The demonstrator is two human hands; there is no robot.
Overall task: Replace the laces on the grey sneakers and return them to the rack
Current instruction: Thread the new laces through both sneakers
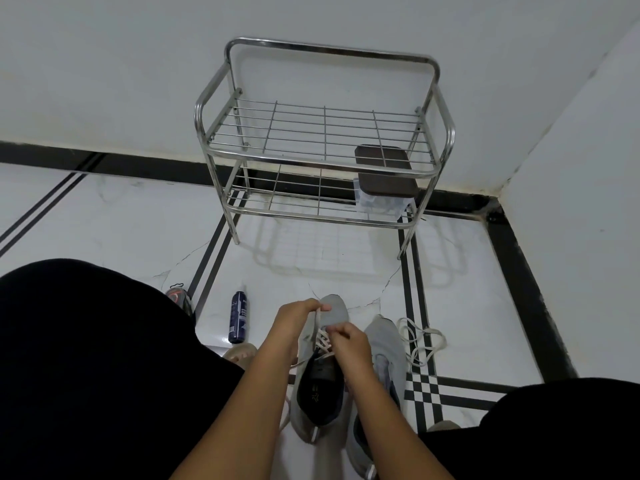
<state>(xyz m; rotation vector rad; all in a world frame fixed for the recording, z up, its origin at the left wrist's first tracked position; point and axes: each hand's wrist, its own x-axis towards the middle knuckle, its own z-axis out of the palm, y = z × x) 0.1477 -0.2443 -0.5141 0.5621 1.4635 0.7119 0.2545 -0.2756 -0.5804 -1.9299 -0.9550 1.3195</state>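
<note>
Two grey sneakers lie on the white floor between my knees. The left sneaker [320, 382] carries a white lace [322, 338] threaded through its front eyelets. My left hand [296, 317] pinches one end of that lace above the toe. My right hand [348, 341] grips the lace at the eyelets, touching the shoe. The right sneaker [386, 344] lies beside it with no lace visible, partly hidden by my right forearm. A loose white lace [420, 339] lies coiled on the floor to its right. The metal rack [323, 161] stands against the wall ahead.
A clear box with a dark brown lid [386, 183] sits on the rack's lower shelf at the right. A dark blue bottle [238, 317] lies on the floor left of the shoes. A dark shoe [179, 297] peeks out by my left knee. Walls meet in a corner at right.
</note>
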